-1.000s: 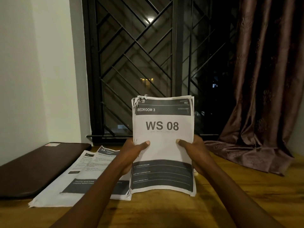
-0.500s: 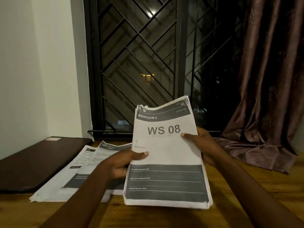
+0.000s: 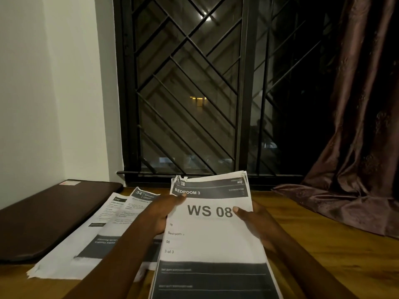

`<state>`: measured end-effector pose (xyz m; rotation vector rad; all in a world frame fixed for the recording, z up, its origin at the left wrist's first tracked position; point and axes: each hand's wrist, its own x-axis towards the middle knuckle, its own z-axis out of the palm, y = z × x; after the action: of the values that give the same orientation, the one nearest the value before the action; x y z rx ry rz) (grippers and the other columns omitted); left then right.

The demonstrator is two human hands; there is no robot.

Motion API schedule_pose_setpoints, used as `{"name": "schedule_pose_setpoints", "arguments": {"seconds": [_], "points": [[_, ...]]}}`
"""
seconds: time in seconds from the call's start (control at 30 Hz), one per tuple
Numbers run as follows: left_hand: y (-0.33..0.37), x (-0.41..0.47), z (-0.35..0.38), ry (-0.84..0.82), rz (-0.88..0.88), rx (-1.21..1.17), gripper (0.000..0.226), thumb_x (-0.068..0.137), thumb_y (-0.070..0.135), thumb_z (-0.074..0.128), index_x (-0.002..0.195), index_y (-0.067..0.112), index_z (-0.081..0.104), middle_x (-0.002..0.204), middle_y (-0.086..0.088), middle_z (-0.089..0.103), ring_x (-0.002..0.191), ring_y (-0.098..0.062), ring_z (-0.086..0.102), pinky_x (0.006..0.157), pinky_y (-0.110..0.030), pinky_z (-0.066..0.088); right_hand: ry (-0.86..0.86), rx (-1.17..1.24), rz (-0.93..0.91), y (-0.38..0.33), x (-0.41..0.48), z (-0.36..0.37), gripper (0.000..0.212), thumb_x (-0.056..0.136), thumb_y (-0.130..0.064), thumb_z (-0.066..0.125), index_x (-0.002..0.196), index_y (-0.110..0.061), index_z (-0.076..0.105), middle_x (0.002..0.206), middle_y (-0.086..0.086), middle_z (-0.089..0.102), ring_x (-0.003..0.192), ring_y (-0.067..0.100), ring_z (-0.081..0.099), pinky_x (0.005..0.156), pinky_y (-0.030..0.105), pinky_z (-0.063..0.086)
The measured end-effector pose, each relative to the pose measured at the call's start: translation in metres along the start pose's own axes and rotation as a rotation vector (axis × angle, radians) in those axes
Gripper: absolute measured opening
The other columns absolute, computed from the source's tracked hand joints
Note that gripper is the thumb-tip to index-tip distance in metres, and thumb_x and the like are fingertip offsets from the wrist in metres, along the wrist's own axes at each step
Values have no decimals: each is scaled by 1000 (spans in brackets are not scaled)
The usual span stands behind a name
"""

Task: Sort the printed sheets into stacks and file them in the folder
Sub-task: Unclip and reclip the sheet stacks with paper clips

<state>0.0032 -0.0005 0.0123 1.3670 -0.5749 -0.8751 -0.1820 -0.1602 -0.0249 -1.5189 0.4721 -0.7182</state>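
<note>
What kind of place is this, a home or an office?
Probably a room in a home, at night: a wooden table stands under a dark barred window, a brown curtain drapes onto its right end, and a dark folder lies beside printed sheets.

A wooden table (image 3: 323,244) carries a closed dark brown folder (image 3: 43,219), lying flat. Just beside the folder, printed sheets (image 3: 103,234) lie flat, overlapping one another. Well apart from the folder, beyond those sheets, a curtain's hem (image 3: 323,201) pools on the wood.
</note>
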Motion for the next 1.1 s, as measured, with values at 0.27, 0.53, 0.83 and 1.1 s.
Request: {"name": "schedule_pose_setpoints", "arguments": {"seconds": [0.27, 0.53, 0.83, 1.1], "points": [[-41, 21, -8, -77, 50, -66, 31, 92, 18, 62, 121, 6, 60, 115, -22, 68, 106, -42, 65, 98, -63, 43, 292, -127, -167, 6, 9, -11, 11, 86, -16, 67, 88, -26, 62, 85, -8, 70, 65, 3, 68, 48, 13, 49], [-46, 19, -9, -125, 121, -102, 33, 92, 16, 60, 124, 8, 57, 117, -22, 67, 107, -42, 64, 96, -64, 45, 326, -117, -227, 7, 12, -9, 3, 89, -24, 64, 88, -28, 65, 91, -3, 73, 80, 13, 71, 68, 27, 57], [-36, 5, -7, -180, 77, -124, 36, 86, 7, 65, 121, 10, 61, 117, -25, 66, 108, -45, 63, 98, -66, 41, 212, 21, -196, 2, 11, 13, 21, 91, -39, 56, 107, -27, 61, 101, 2, 72, 90, 17, 70, 80, 35, 57], [-33, 1, -5, -182, 61, -68, 34, 87, 4, 63, 120, 11, 61, 115, -22, 68, 106, -43, 64, 98, -64, 43, 183, -94, -222, -6, 6, 7, 24, 89, -45, 54, 110, -34, 49, 98, -13, 61, 86, 1, 59, 59, 10, 44]]}}
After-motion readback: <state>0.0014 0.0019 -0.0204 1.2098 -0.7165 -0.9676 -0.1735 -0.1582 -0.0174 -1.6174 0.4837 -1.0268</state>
